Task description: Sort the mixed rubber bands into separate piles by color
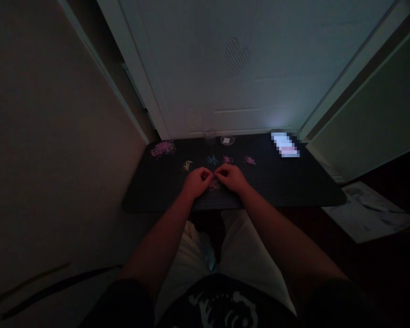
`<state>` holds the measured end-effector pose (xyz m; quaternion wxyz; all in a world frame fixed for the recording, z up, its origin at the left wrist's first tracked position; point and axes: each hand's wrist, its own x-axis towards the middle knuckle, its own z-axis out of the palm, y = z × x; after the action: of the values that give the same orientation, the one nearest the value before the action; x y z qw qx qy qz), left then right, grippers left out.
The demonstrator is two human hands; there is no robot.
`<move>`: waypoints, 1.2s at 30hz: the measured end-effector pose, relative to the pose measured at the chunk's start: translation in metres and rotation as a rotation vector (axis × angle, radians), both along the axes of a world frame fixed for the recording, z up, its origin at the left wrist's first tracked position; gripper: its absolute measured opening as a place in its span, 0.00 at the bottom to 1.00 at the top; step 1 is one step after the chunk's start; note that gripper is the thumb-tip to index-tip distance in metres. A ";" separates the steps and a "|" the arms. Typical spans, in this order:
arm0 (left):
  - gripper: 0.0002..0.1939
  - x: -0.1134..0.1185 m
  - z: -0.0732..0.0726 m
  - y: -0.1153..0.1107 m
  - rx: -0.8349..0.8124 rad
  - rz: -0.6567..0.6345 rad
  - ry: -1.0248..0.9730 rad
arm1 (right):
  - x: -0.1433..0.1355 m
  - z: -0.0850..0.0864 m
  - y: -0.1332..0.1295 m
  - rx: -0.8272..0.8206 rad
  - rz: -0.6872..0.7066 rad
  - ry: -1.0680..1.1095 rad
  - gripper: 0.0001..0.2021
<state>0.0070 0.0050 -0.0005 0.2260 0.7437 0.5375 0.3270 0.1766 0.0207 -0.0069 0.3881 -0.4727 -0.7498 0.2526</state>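
Observation:
My left hand [197,181] and my right hand [231,176] meet near the middle of the dark table [276,187], fingertips pinched and almost touching. Whatever lies between the fingertips is too small and dim to name. Just below them is a pinkish pile of small thin pieces [213,184]. Beyond the hands sit a yellowish pile [187,166], a blue pile [212,159] and two pink piles, one [227,159] next to the blue and another [249,160] farther right. A larger pink and mixed pile [162,149] lies at the back left.
A clear round container [210,135] and a small round dish with a white square [227,140] stand at the table's back edge. A lit, pixelated screen [285,145] is at the back right. White panels [198,59] rise behind; a wall is at left.

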 end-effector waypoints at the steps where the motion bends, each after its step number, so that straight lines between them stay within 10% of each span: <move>1: 0.08 0.000 0.001 0.000 -0.003 0.001 0.003 | 0.000 0.000 0.000 -0.003 0.003 0.003 0.05; 36: 0.07 -0.002 -0.001 -0.001 0.015 -0.039 0.016 | 0.000 -0.002 0.001 -0.029 -0.002 0.092 0.05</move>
<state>0.0047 0.0039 -0.0011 0.2224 0.7582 0.5224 0.3206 0.1761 0.0216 -0.0087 0.4157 -0.4667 -0.7269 0.2845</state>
